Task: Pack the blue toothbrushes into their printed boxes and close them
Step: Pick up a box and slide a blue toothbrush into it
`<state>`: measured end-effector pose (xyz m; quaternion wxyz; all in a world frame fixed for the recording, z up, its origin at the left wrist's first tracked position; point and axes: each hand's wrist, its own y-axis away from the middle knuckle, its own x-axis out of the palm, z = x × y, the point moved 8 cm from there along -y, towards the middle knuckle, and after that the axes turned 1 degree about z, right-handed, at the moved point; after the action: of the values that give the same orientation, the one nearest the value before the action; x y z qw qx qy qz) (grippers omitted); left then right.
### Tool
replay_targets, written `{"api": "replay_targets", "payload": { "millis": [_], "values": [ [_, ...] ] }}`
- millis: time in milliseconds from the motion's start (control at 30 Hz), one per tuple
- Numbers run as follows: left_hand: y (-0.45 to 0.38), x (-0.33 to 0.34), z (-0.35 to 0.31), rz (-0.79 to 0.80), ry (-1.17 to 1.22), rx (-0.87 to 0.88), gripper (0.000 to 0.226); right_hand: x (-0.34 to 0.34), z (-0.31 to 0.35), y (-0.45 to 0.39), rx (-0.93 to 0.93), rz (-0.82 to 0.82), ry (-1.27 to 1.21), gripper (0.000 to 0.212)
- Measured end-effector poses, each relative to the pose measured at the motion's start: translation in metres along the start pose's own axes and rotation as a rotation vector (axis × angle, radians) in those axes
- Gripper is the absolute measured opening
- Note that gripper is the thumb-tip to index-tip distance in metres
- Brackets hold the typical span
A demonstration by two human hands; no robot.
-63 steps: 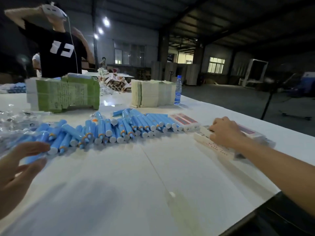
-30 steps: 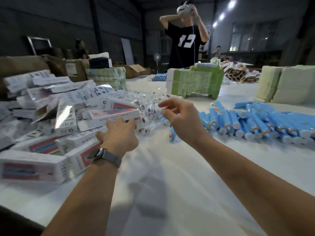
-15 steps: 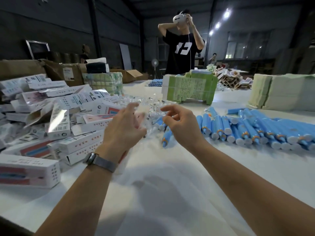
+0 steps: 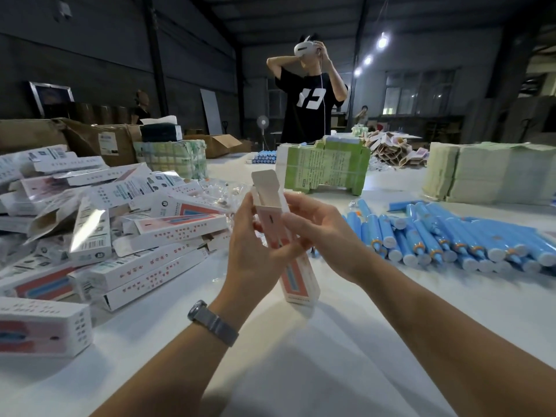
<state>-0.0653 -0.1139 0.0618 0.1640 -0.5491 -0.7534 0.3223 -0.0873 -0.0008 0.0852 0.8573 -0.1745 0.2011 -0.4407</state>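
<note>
Half a second ago both hands reached into the pile; now the left hand (image 4: pixel 255 254) and right hand (image 4: pixel 319 236) together grip one printed box (image 4: pixel 296 278), upright above the tabletop (image 4: pixel 301 350), top flap open and ready for filling. The blue toothbrushes (image 4: pixel 451 239) lie toward the right edge. The box's print is too blurred to read; a bystander's shirt (image 4: pixel 310 97) reads "13".

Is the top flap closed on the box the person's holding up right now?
No, the printed box, gripped by the left hand and right hand, has its top flap standing up and open.
</note>
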Motion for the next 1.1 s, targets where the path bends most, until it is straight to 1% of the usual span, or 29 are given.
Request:
{"api": "replay_targets", "payload": {
  "millis": [67, 133, 200, 267, 333, 367, 400, 433, 467, 500, 533, 567, 600, 633, 733, 833, 900, 1000, 1100],
  "values": [
    [0.003, 0.009, 0.003, 0.06, 0.065, -0.005, 0.079, -0.005, 0.004, 0.003, -0.04, -0.024, 0.01, 0.039],
    [0.006, 0.017, 0.006, 0.105, 0.128, 0.002, 0.069, -0.011, 0.005, 0.004, -0.071, -0.071, 0.009, 0.031],
    [0.005, 0.017, 0.003, 0.074, 0.081, 0.031, 0.072, -0.016, 0.003, 0.003, -0.075, -0.12, -0.012, 0.025],
    [0.005, 0.016, -0.002, 0.036, 0.04, 0.063, 0.073, -0.018, -0.003, 0.002, -0.053, -0.119, -0.038, 0.026],
    [0.007, 0.014, -0.001, 0.006, 0.035, 0.07, 0.085, -0.028, -0.011, 0.0, -0.031, -0.154, 0.013, 0.026],
    [0.009, 0.015, 0.002, 0.009, 0.039, 0.063, 0.091, -0.041, -0.016, 0.001, -0.015, -0.234, 0.124, 0.025],
    [0.01, 0.016, 0.005, 0.015, 0.043, 0.055, 0.095, -0.061, -0.02, 0.003, 0.018, -0.348, 0.31, 0.025],
    [0.011, 0.016, 0.007, 0.025, 0.053, 0.044, 0.098, -0.086, -0.025, 0.008, 0.085, -0.472, 0.575, 0.024],
    [0.012, 0.018, 0.008, 0.036, 0.07, 0.03, 0.099, -0.108, -0.032, 0.014, 0.213, -0.543, 0.889, 0.024],
    [0.012, 0.018, 0.009, 0.045, 0.085, 0.016, 0.099, -0.128, -0.044, 0.022, 0.388, -0.529, 1.145, 0.027],
    [0.012, 0.019, 0.01, 0.051, 0.093, 0.006, 0.1, -0.144, -0.059, 0.031, 0.565, -0.475, 1.295, 0.031],
    [0.012, 0.02, 0.011, 0.054, 0.092, -0.003, 0.099, -0.155, -0.073, 0.041, 0.703, -0.417, 1.363, 0.033],
    [0.012, 0.02, 0.011, 0.054, 0.086, -0.007, 0.099, -0.162, -0.085, 0.048, 0.782, -0.373, 1.391, 0.032],
    [0.012, 0.021, 0.011, 0.056, 0.078, -0.006, 0.098, -0.165, -0.093, 0.052, 0.806, -0.348, 1.4, 0.029],
    [0.013, 0.02, 0.009, 0.051, 0.092, 0.01, 0.098, -0.169, -0.096, 0.05, 0.75, -0.37, 1.398, 0.023],
    [0.012, 0.019, 0.01, 0.045, 0.102, 0.02, 0.099, -0.167, -0.084, 0.048, 0.65, -0.459, 1.404, 0.026],
    [0.012, 0.018, 0.01, 0.048, 0.095, 0.026, 0.099, -0.162, -0.064, 0.043, 0.482, -0.57, 1.324, 0.028],
    [0.011, 0.016, 0.008, 0.049, 0.07, 0.05, 0.097, -0.15, -0.013, 0.029, 0.133, -0.75, 1.065, 0.014],
    [0.008, 0.011, 0.006, 0.044, 0.031, 0.071, 0.095, -0.136, 0.048, 0.026, -0.152, -0.91, 0.785, 0.032]
  ]
}}
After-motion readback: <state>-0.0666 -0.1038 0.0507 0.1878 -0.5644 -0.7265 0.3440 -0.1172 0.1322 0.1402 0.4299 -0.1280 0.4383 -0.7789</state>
